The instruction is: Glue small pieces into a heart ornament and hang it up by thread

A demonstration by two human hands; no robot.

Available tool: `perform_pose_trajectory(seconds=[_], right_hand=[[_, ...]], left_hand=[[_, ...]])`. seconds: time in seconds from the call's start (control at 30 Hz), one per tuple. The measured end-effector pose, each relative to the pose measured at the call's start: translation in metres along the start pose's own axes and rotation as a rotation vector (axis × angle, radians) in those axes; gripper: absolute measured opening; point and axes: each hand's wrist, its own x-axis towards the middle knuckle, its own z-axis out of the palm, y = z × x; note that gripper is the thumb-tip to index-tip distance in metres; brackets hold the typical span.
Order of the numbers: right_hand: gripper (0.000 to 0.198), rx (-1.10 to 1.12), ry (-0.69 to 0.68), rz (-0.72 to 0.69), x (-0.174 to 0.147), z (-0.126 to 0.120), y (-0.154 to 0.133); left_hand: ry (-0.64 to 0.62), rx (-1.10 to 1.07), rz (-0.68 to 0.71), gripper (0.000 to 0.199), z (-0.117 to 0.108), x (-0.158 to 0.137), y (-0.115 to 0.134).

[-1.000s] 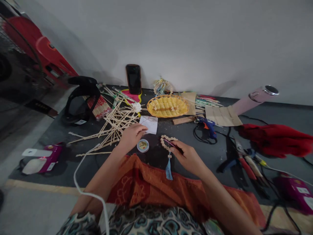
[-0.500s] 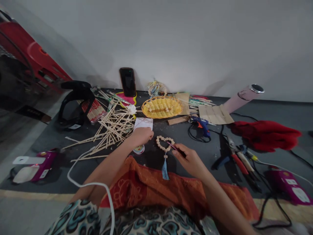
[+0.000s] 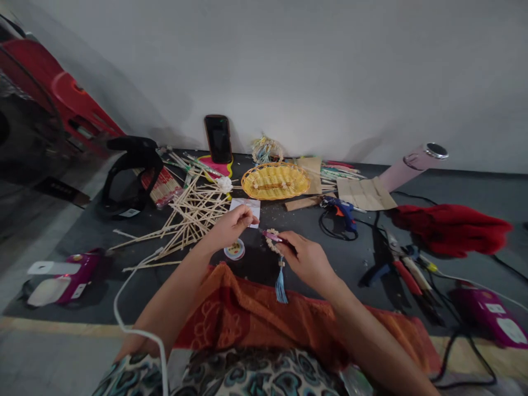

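On the dark table (image 3: pixel 487 190), the right hand (image 3: pixel 309 258), over beads (image 3: pixel 269 243), grips a pink tool (image 3: pixel 271 235), likely lining up; the left hand (image 3: pixel 231 225) pinches, catch unclear. Next needs steady aim.

Dark grey tabletop (image 3: pixel 348 261) against wall; lying on it: heaped thin wooden sticks (image 3: pixel 193 206), left; yellow wicker basket (image 3: pixel 256 184), rear centre; blue-tasselled bead ornament (image 3: pixel 281 283), front; glue gun (image 3: pixel 345 213), red cloth (image 3: pixel 454 228), right.

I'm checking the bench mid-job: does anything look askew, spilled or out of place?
The loose sticks look untidy: they lie crisscrossed in a heap left of the yellow basket, pointing many ways, whereas those in the red bundle beside them lie parallel.
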Motion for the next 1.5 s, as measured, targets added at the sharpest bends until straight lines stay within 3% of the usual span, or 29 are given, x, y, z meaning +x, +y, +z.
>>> perform_pose_trajectory(seconds=[0.4,0.97,1.17,1.33,1.5], right_hand=[[0.028,-0.335,0.04,-0.045,0.023,0.006,-0.003],[0.025,-0.289,0.031,-0.068,0.033,0.012,-0.002],[0.026,-0.198,0.049,-0.066,0.035,0.018,0.003],[0.026,-0.144,0.081,-0.059,0.037,0.021,0.007],[0.025,-0.142,0.098,-0.052,0.038,0.023,0.006]], left_hand=[[-0.024,-0.484,-0.08,0.024,-0.001,-0.006,-0.012],[-0.022,-0.481,-0.144,0.027,0.001,-0.006,-0.017],[-0.02,-0.58,-0.186,0.043,0.001,-0.009,-0.017],[-0.026,-0.497,-0.197,0.06,0.001,-0.007,-0.014],[-0.027,-0.259,-0.16,0.03,0.005,-0.003,-0.018]])
